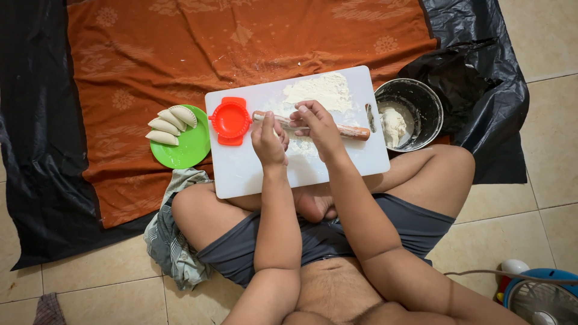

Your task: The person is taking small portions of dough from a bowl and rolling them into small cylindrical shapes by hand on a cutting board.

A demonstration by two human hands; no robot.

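- The person sits cross-legged on the tiled floor, a white cutting board (241,174) resting across the legs.
- A wooden rolling pin (352,131) lies across the board; both hands rest on it.
- The left hand (268,141) is curled over the pin's 9 o'clock end, fingers closed around it.
- The right hand (317,123) presses on the middle of the pin, fingers bent over it; the pin's free end sticks out at 3 o'clock from this hand.
- A flour pile (316,90) lies on the board at 12 o'clock from the hands.
- A red dumpling press (230,120) sits at 9 o'clock from the left hand.
- A green plate (186,150) with shaped dumplings (171,123) lies beyond it on the orange cloth (138,60).
- A metal bowl (421,99) holding dough stands at 3 o'clock from the board.
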